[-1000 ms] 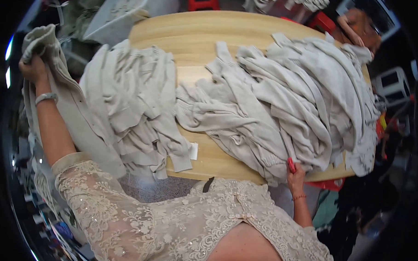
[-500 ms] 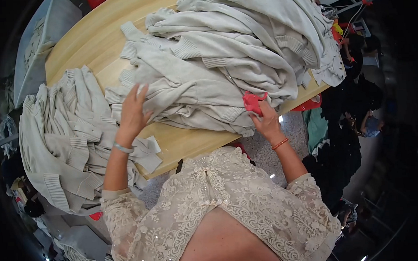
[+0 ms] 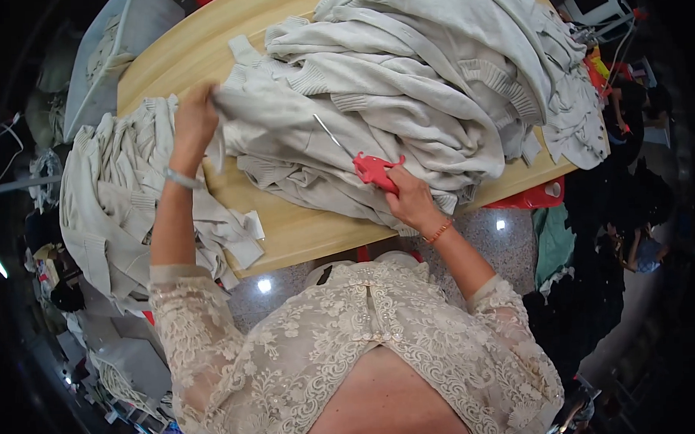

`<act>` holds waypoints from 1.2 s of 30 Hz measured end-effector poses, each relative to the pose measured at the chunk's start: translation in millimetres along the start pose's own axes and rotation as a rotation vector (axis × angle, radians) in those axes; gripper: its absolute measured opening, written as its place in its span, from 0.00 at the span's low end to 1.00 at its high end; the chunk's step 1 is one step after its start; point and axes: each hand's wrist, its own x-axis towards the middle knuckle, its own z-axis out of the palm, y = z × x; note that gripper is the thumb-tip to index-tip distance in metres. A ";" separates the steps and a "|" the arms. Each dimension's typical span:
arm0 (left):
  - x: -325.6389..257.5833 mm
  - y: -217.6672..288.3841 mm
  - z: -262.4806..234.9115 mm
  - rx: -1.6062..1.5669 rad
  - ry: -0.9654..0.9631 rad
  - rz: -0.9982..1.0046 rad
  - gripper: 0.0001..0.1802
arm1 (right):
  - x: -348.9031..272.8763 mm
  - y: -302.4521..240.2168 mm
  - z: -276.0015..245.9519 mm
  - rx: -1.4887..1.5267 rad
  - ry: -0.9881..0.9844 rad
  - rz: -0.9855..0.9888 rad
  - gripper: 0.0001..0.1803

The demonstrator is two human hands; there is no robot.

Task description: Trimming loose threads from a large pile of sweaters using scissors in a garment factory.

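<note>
My left hand [image 3: 196, 124] is closed on the end of a light-grey knit sweater [image 3: 263, 105] and holds it lifted above the table's left part. The raised cloth is smeared by motion. In my right hand [image 3: 414, 199] is a red-handled tool [image 3: 376, 170] with a long, thin metal shaft, its exact kind unclear. The shaft points up and left over the sweater, and I cannot tell if it touches the cloth. Right behind the tool rises a large heap of similar sweaters [image 3: 412, 85] with ribbed cuffs and hems.
Another heap of pale knits [image 3: 117, 194] hangs over the left edge of the wooden table [image 3: 287, 238]. A small white slip [image 3: 254, 225] lies beside it. At the far left stands a pale bin [image 3: 120, 49]. A red stool [image 3: 532, 195] and dark cloth [image 3: 579, 285] are at the right.
My left hand has moved up and left, from open over the cloth to gripping a sweater and lifting it. My right hand has shifted left with the red-handled tool.
</note>
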 end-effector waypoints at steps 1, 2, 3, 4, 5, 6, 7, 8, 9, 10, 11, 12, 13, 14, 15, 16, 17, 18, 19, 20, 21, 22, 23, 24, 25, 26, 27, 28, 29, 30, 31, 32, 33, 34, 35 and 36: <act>24.1 9.6 -12.8 -0.031 0.149 0.094 0.12 | -1.3 -9.3 -12.4 0.094 -0.052 -0.026 0.12; 51.5 28.3 -25.4 -0.044 0.297 0.248 0.12 | -4.2 -18.5 -27.4 0.180 -0.104 -0.045 0.11; 76.7 69.5 -35.0 -0.143 0.395 0.335 0.11 | -10.4 -22.9 -41.5 0.249 -0.135 -0.063 0.10; 101.5 82.2 -43.1 -0.167 0.479 0.505 0.11 | -13.0 -41.3 -56.5 0.320 -0.173 -0.095 0.10; 115.0 99.8 -42.4 -0.084 0.391 0.455 0.16 | -17.3 -52.0 -68.5 0.383 -0.203 -0.113 0.10; 106.5 180.4 -55.2 -0.489 0.367 0.596 0.24 | -25.5 -41.9 -77.7 0.356 -0.214 -0.107 0.10; 110.4 190.1 -43.1 -0.465 0.328 0.702 0.35 | -31.9 -41.9 -83.4 0.365 -0.225 -0.073 0.10; 97.8 205.6 -29.7 -0.556 0.176 0.637 0.37 | -37.6 -36.8 -87.9 0.377 -0.231 -0.029 0.10; 93.2 199.9 -3.9 -0.545 0.253 0.602 0.23 | -43.9 -32.8 -87.1 0.348 -0.148 -0.076 0.09; 81.6 198.8 12.7 -0.476 0.163 0.644 0.33 | -50.0 -30.0 -91.8 0.348 -0.120 -0.021 0.08; 61.2 193.7 25.3 -0.399 -0.008 0.489 0.33 | -58.5 -22.6 -98.4 0.313 -0.147 0.019 0.09; 37.4 185.6 33.1 -0.409 0.060 0.441 0.29 | -65.9 -15.0 -102.5 0.283 -0.174 0.060 0.09; 11.4 173.5 39.7 -0.418 0.126 0.393 0.26 | -69.1 -15.2 -102.8 0.271 -0.157 0.057 0.07; -15.8 158.1 48.9 -0.439 0.164 0.250 0.23 | -72.3 -13.6 -101.8 0.259 -0.174 0.071 0.07; -46.9 141.4 58.6 -0.502 0.204 0.075 0.21 | -74.2 -14.4 -100.3 0.248 -0.194 0.081 0.06; -81.5 122.7 70.3 -0.551 0.152 -0.164 0.22 | -76.1 -11.3 -96.7 0.185 -0.235 0.029 0.11; -121.2 102.9 92.6 -0.679 0.130 -0.337 0.23 | -78.9 -9.0 -88.9 0.193 -0.246 0.021 0.11; -154.8 94.1 105.9 -0.806 0.112 -0.515 0.24 | -81.9 -5.5 -82.3 -0.026 -0.291 0.080 0.14; -176.3 105.6 105.4 -0.694 0.070 -0.516 0.26 | -82.5 -2.5 -80.0 -0.254 -0.330 0.141 0.18; -193.1 118.4 104.1 -0.576 0.036 -0.520 0.28 | -80.0 -0.1 -76.8 -0.319 -0.400 0.250 0.21; -201.1 128.6 102.0 -0.394 0.103 -0.327 0.29 | -78.6 2.9 -74.1 -0.354 -0.305 0.205 0.20; -205.7 137.6 100.9 -0.212 0.161 -0.138 0.30 | -77.1 3.1 -72.0 -0.390 -0.211 0.162 0.19; -205.8 143.3 100.9 -0.241 0.105 -0.039 0.33 | -71.1 -1.0 -74.4 -0.371 -0.217 0.202 0.20; -204.3 149.7 99.1 -0.191 0.033 0.042 0.33 | -64.4 -9.4 -78.5 -0.346 -0.174 0.151 0.20; -204.5 153.5 98.2 -0.135 -0.040 0.122 0.33 | -58.3 -16.6 -79.6 -0.314 -0.132 0.098 0.20; -208.2 154.6 101.0 -0.168 -0.087 0.130 0.32 | -52.2 -24.0 -78.2 -0.330 -0.120 0.098 0.19; -209.2 149.2 103.7 -0.173 -0.074 0.115 0.32 | -48.4 -21.7 -75.8 -0.290 -0.136 0.107 0.18; -209.9 142.4 105.2 -0.289 -0.056 0.093 0.31 | -44.4 -20.6 -73.7 -0.251 -0.153 0.117 0.17; -210.0 134.3 106.4 -0.405 -0.036 0.073 0.30 | -40.2 -24.8 -74.4 -0.246 -0.250 0.263 0.16; -204.9 125.1 107.6 -0.511 0.077 -0.014 0.29 | -38.6 -26.2 -72.4 -0.256 -0.252 0.258 0.16; -199.1 112.4 108.6 -0.482 0.169 -0.103 0.28 | -38.3 -28.8 -68.2 -0.263 -0.243 0.189 0.15; -190.3 98.7 110.4 -0.452 0.260 -0.192 0.28 | -36.9 -32.1 -63.9 -0.269 -0.232 0.121 0.15; -176.9 86.5 107.4 -0.369 0.308 -0.222 0.28 | -31.6 -39.0 -60.3 -0.350 -0.241 0.018 0.14; -169.5 74.6 107.8 -0.370 0.314 -0.228 0.28 | -27.3 -44.1 -54.7 -0.355 -0.245 0.011 0.14; -163.1 64.1 107.9 -0.302 0.244 -0.183 0.29 | -23.5 -48.3 -49.0 -0.358 -0.267 -0.011 0.15; -161.4 54.6 109.2 -0.231 0.174 -0.140 0.29 | -18.3 -52.2 -43.4 -0.360 -0.289 -0.034 0.15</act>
